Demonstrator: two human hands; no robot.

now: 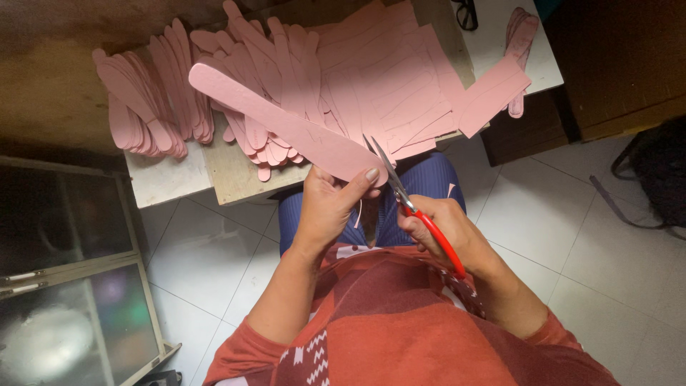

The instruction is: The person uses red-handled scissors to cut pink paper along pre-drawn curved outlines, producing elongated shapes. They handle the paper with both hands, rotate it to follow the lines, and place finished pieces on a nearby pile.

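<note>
My left hand point(325, 204) pinches the near, rounded end of a long pink strip point(275, 121), flat, matte and card-like, thumb on top. Its long axis runs from my fingers up and away to the far left, over the table point(229, 175). My right hand point(446, 229) is clenched around red-handled scissors point(411, 204), the steel blades parted and pointing far-left at the strip's end. Beyond lie heaps of cut pink strips point(153, 100) and pink sheets point(400, 78) scored with lines.

We see pink strip stacks point(153, 107) upper left, marked pink sheets point(393, 78) top centre on a wooden bench point(236, 175), possibly spectacles point(466, 14) top, dark bag point(661, 179) right.
</note>
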